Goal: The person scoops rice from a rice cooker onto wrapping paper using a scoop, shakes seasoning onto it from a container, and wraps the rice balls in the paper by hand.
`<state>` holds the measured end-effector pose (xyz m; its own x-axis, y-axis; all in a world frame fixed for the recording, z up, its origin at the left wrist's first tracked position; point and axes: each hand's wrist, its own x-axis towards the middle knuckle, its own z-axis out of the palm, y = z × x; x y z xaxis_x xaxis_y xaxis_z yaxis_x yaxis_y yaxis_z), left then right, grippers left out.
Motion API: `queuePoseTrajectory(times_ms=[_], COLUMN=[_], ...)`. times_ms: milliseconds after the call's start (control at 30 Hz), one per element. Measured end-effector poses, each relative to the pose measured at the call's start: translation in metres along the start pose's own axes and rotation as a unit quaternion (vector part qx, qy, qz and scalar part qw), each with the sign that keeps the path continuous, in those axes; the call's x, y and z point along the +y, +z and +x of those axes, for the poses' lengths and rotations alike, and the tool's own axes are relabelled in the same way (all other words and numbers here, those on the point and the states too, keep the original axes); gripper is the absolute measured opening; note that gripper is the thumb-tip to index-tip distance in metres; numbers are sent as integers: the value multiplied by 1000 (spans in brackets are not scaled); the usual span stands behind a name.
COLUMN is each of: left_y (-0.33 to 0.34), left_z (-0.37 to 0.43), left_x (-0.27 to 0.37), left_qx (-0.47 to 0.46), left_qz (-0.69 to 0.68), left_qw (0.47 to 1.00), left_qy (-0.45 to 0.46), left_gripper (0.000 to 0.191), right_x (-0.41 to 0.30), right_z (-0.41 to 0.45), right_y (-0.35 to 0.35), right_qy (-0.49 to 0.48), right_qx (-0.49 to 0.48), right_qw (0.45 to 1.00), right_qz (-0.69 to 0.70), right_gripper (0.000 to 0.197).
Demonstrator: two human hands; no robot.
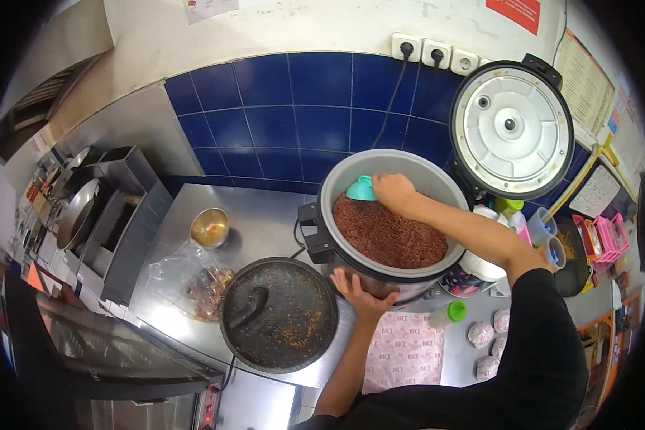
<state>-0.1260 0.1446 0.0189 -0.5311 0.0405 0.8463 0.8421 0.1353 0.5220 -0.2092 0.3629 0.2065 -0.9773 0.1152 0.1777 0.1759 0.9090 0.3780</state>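
Note:
My right hand (395,193) is closed on a turquoise plastic scoop (361,189), which touches the reddish-brown rice (389,231) near the back left of a large rice cooker's pot (349,166). The cooker's round lid (510,131) stands raised at the back right. Low against the cooker's front wall, my left hand (363,295) rests with its fingers spread. Below the cooker lie printed wrapping papers (403,352). A bottle with a green cap (449,314) and several wrapped parcels (481,334) are to their right.
A stone mortar (279,317) with a pestle (250,309) stands left of my left hand. Behind it are a clear plastic bag (201,285) of food and a small metal bowl (209,228). Cups (553,252) and pink baskets (610,239) stand at the right. A power cable (395,102) runs behind the cooker.

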Motion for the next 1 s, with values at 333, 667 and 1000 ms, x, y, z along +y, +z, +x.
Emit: queuePoseTrajectory(times_ms=[333,667,1000], left_y=[4,5,4], left_z=[1,0,-3], left_x=[-6,-3,-16], left_qx=[-7,11,7], left_qz=[-13,-22,1], left_qw=[1000,1000,1000], left_qy=[4,-2,29], left_gripper=[113,112,108], right_x=[-6,9,55], right_z=[-25,-107,-108], right_y=[-33,-74,-46], right_qy=[-112,-128,-33], right_qx=[-95,-159,-91], right_qw=[984,966,993], right_qz=[102,158,68], right_gripper=[21,30,23])
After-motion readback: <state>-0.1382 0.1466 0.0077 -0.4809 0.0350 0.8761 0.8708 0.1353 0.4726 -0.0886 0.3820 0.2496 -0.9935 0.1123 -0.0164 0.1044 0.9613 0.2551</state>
